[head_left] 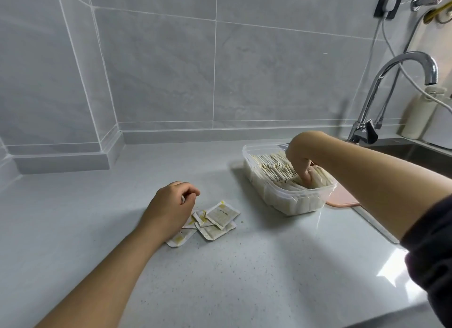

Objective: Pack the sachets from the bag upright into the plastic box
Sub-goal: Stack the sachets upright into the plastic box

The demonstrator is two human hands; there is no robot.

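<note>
Since the plastic box is nearly full of upright sachets, the trick at this point is making room, not just dropping more in. The right hand is down in the near end of the box. Its fingers are bunched together with the tips buried among the packets, so I can't tell if it's pinching one or just wedging a gap open.

I'd push the standing row toward the far wall and hold it there, because the few at the near end look slanted and would probably flop flat if let go.

The left hand rests on the countertop over the small pile of loose sachets, fingers curled. There might be a packet edge at the thumb, can't say for sure. Feed them one at a time, edge first, into the held gap. No bag visible anywhere.
</note>
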